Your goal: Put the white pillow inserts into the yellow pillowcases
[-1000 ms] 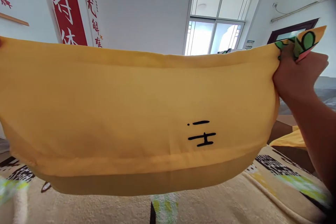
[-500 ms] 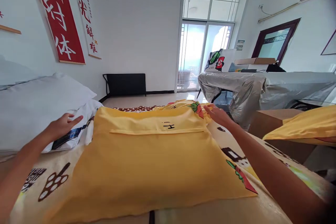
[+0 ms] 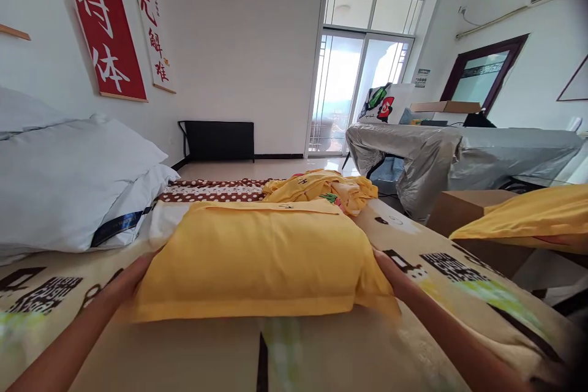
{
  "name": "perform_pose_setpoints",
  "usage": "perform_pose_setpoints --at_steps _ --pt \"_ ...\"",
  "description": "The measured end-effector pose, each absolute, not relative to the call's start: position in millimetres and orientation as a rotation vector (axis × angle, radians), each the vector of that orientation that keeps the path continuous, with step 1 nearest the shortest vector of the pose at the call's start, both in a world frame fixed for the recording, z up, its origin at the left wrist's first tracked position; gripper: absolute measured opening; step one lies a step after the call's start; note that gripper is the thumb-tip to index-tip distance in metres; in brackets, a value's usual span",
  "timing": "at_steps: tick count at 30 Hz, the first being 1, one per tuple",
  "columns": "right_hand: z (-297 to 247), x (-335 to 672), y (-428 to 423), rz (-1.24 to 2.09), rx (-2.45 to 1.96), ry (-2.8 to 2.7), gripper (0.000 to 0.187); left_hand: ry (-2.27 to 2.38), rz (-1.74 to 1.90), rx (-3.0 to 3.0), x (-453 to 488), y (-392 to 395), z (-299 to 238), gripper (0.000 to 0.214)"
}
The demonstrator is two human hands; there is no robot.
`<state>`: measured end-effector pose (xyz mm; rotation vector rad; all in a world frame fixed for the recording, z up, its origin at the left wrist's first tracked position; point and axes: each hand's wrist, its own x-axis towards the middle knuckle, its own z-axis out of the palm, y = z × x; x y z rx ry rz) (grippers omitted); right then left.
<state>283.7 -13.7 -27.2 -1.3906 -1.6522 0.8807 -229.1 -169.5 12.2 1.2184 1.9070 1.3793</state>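
Observation:
A yellow pillowcase lies across the bed in front of me, its near part raised and bulging and its near edge drawn up off the sheet. Along its far side runs a flap seam with a bit of black print. My left hand grips its left side, and my right hand has hold of the right side. The fingers of both hands are mostly hidden behind the cloth. Under it spreads a beige patterned bed sheet.
Beyond the pillowcase is a crumpled heap of yellow cloth on a brown dotted fabric. White pillows are stacked at left. At right are a cardboard box, another yellow cloth item and a table under silvery sheeting.
Both hands have come down and nearer, from above the far corners to the pillowcase's sides. The pillowcase, spread flat before, is now gathered up and shorter front to back.

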Motion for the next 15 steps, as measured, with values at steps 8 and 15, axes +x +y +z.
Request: perform_pose_setpoints --at_steps 8,15 --pt "-10.4 300.4 -5.6 0.374 -1.576 -1.599 0.053 2.035 1.635 0.841 -217.1 -170.6 27.1 0.038" --pt "-37.9 363.4 13.6 0.281 -1.779 -2.11 0.043 2.12 0.923 0.855 -281.9 -219.4 0.3 0.033"
